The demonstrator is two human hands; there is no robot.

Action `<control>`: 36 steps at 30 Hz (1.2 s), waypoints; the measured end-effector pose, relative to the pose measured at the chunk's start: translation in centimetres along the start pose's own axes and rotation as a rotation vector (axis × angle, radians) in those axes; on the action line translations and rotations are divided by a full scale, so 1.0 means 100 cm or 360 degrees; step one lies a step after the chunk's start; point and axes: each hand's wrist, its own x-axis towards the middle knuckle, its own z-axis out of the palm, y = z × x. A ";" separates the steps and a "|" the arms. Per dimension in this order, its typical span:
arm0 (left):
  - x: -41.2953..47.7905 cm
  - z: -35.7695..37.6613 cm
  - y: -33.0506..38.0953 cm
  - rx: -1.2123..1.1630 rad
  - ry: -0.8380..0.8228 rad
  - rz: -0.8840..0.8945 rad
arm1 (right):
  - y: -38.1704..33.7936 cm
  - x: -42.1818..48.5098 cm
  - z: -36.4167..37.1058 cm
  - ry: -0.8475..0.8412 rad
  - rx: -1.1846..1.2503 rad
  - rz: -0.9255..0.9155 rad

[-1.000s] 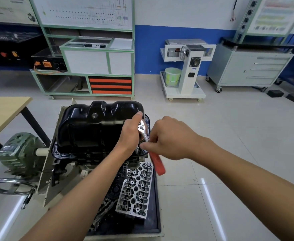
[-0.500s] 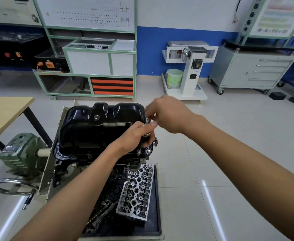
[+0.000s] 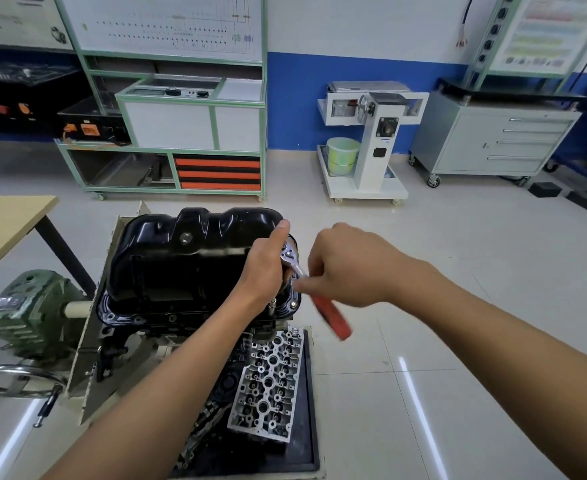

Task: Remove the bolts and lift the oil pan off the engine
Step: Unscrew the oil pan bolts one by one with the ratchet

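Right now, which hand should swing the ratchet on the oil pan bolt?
Right, probably: right hand grips the red ratchet handle; left hand only steadies the ratchet head beside the oil pan.

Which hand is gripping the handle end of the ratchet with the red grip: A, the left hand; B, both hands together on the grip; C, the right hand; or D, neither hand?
C: the right hand is closed round the handle end of the ratchet, with the red grip sticking out below it, while the left hand holds the ratchet's head at the oil pan flange.
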 end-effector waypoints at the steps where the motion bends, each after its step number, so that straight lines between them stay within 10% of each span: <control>1: -0.001 0.001 0.000 -0.0049 0.0022 -0.0013 | -0.006 -0.003 0.004 -0.0008 0.0053 -0.0021; 20: -0.005 -0.020 0.008 0.0063 -0.0653 -0.0017 | 0.009 0.046 0.003 0.0211 -0.0051 -0.0224; 36: -0.002 -0.002 0.001 0.0060 0.0031 0.0030 | 0.007 0.007 0.005 0.0161 -0.0063 -0.0023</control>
